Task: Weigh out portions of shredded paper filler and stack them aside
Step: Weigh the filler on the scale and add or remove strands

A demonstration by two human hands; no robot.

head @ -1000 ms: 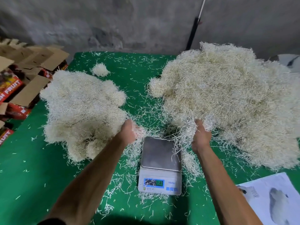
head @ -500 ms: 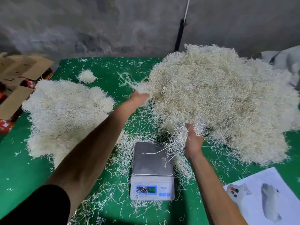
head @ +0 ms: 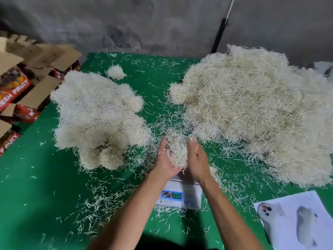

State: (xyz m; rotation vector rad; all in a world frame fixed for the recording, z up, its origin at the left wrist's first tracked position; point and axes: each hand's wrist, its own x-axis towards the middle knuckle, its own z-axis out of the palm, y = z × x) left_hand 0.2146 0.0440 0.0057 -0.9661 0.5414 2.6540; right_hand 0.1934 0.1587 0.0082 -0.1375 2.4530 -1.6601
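Between my left hand and my right hand sits a clump of shredded paper, pressed by both palms with the fingers nearly straight. The hands hover just over the far end of the white digital scale, hiding most of its platform; the blue display shows below my wrists. To the right lies the big loose heap of cream shredded paper. A mound of rounded portions lies to the left, with one small tuft behind it.
The green table cover is littered with stray shreds around the scale. Open cardboard boxes with red printing stand off the table's left edge. A printed sheet lies at the front right. A grey wall runs behind.
My left hand came back from the big heap's far edge and met my right hand over the scale. Both now hold one clump between them; the right hand has left the heap.
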